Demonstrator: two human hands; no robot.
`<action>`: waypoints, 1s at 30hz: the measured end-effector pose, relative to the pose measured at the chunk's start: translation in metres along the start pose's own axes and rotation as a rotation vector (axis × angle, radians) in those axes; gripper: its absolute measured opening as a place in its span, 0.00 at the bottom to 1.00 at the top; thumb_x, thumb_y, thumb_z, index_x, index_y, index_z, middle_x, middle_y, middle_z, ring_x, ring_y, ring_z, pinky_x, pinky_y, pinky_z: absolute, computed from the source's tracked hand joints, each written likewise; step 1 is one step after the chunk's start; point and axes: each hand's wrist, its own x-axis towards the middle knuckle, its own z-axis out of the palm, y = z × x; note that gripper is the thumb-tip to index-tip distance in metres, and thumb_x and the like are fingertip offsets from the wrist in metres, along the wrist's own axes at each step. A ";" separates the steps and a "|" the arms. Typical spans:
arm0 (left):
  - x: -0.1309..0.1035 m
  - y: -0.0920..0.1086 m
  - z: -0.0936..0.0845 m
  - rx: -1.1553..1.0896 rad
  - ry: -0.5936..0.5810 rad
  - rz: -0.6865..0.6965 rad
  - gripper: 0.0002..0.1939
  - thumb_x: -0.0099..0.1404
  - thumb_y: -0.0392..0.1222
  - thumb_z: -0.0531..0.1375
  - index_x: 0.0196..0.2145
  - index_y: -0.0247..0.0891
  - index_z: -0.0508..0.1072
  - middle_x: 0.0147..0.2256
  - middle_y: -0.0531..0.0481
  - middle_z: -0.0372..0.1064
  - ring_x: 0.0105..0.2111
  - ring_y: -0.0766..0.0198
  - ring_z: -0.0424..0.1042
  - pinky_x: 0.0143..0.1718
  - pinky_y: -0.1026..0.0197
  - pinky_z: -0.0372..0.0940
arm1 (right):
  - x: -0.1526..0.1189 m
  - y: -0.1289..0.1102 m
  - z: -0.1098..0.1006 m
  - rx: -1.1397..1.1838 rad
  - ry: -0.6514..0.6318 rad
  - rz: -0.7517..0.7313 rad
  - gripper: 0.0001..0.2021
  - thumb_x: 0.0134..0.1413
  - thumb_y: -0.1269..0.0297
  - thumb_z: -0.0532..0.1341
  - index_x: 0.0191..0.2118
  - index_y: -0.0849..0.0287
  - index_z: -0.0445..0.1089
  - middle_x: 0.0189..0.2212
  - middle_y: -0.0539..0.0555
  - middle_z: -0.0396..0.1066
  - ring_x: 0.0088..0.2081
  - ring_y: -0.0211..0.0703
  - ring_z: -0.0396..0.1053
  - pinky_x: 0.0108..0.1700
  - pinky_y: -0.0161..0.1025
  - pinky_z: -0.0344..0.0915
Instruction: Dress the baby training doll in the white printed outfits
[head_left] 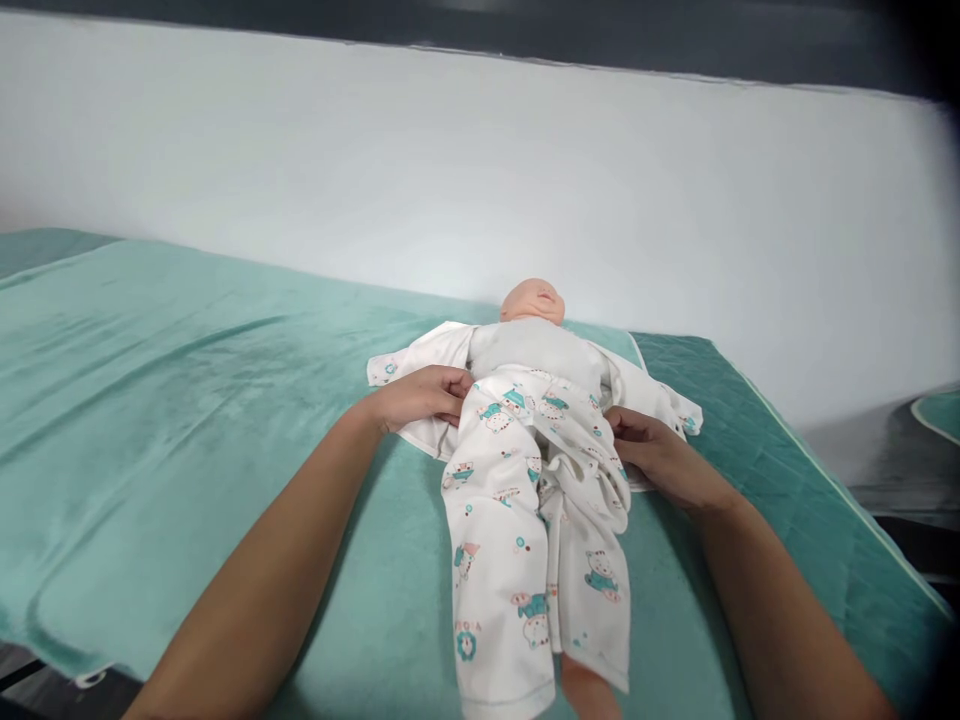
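Observation:
A baby doll (532, 302) lies on its back, head toward the wall. White pants (499, 500) with teal and pink prints cover its legs and reach its waist; one foot shows below a cuff. Under the doll a white long-sleeved top (439, 348) is spread open, a sleeve out to each side. My left hand (427, 395) is at the left side of the waistband, fingers curled against the pants. At the right side, my right hand (660, 455) has its fingers closed on the pants' edge, the fingertips partly hidden by cloth.
A light green sheet (187, 420) covers the bed, with wrinkles at the left. Darker quilted green fabric (787, 500) lies along the right edge. Behind the bed rises a white wall (375, 170). Another green-covered surface (941, 412) shows at the far right.

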 end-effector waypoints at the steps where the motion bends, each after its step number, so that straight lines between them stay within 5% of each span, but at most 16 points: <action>1: 0.000 0.000 0.000 -0.009 0.009 -0.004 0.06 0.52 0.33 0.63 0.29 0.36 0.69 0.27 0.56 0.67 0.27 0.71 0.67 0.32 0.67 0.65 | 0.000 0.001 0.001 -0.002 0.022 0.005 0.12 0.45 0.62 0.71 0.29 0.57 0.67 0.25 0.45 0.67 0.27 0.32 0.60 0.29 0.31 0.55; 6: 0.002 0.001 0.004 -0.035 0.135 -0.064 0.09 0.51 0.32 0.62 0.29 0.38 0.64 0.25 0.57 0.66 0.24 0.72 0.67 0.26 0.69 0.62 | 0.009 0.007 0.006 -0.068 0.208 0.031 0.14 0.44 0.59 0.69 0.27 0.57 0.63 0.20 0.43 0.60 0.22 0.31 0.52 0.24 0.31 0.47; 11: 0.010 0.000 0.014 0.151 0.358 -0.176 0.08 0.52 0.34 0.58 0.32 0.39 0.65 0.24 0.56 0.66 0.22 0.68 0.67 0.23 0.66 0.63 | 0.019 0.012 0.010 -0.309 0.408 0.039 0.08 0.48 0.61 0.64 0.29 0.56 0.64 0.19 0.44 0.64 0.22 0.35 0.60 0.25 0.33 0.53; 19: 0.004 0.008 0.021 0.139 0.159 -0.091 0.08 0.51 0.32 0.59 0.31 0.37 0.68 0.28 0.54 0.65 0.26 0.70 0.65 0.26 0.67 0.61 | 0.009 -0.004 0.019 -0.329 0.164 -0.064 0.12 0.47 0.65 0.65 0.40 0.58 0.73 0.36 0.51 0.76 0.37 0.45 0.72 0.41 0.38 0.65; 30: 0.011 -0.001 0.024 -0.170 0.188 0.009 0.15 0.47 0.28 0.60 0.36 0.37 0.71 0.32 0.53 0.68 0.30 0.70 0.67 0.28 0.68 0.61 | -0.003 -0.009 0.018 -0.225 0.236 -0.152 0.12 0.49 0.61 0.67 0.41 0.58 0.74 0.34 0.50 0.76 0.35 0.43 0.70 0.37 0.37 0.65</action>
